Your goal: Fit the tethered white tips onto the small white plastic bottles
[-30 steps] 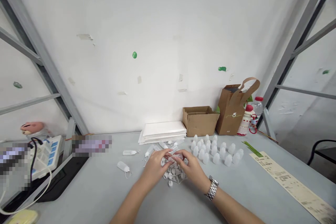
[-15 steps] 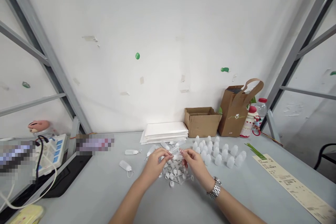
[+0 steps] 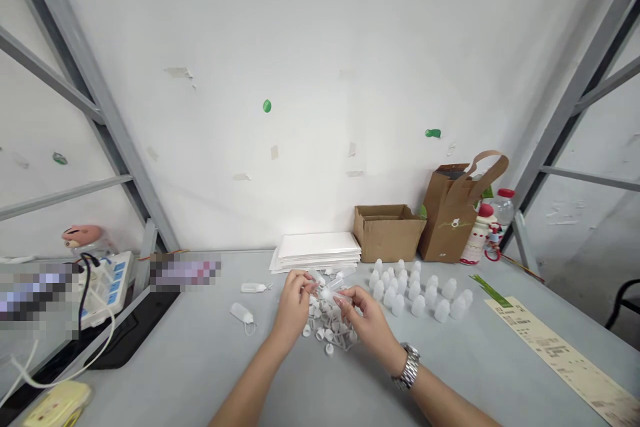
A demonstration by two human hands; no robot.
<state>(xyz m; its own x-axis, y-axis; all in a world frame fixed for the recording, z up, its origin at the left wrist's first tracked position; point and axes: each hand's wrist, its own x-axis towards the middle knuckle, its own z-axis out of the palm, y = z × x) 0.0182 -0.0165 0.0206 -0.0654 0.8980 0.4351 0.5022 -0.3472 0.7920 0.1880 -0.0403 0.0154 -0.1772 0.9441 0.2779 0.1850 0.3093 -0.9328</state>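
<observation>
My right hand [image 3: 371,325] pinches a small translucent squeeze bottle [image 3: 327,294] over the middle of the table, its mouth end toward my left hand. My left hand [image 3: 294,303] is closed at the fingertips just left of the bottle; what it grips is too small to make out. Below both hands spreads a pile of white caps with thin straps [image 3: 330,330], partly hidden by the fingers. More squeeze bottles lie behind the hands. Two capped bottles, one farther back [image 3: 254,287] and one nearer [image 3: 242,313], lie to the left.
Several translucent bottles [image 3: 415,290] stand upright right of the hands. Behind are a stack of white sheets [image 3: 317,247], a cardboard box [image 3: 389,240] and a brown paper bag [image 3: 444,227]. A long paper strip [image 3: 560,350] lies right; a power strip [image 3: 113,290] sits left.
My left hand's fingertips have moved slightly up and left, away from the right hand's. The right hand has tilted the bottle and dropped a little. The view has shifted slightly.
</observation>
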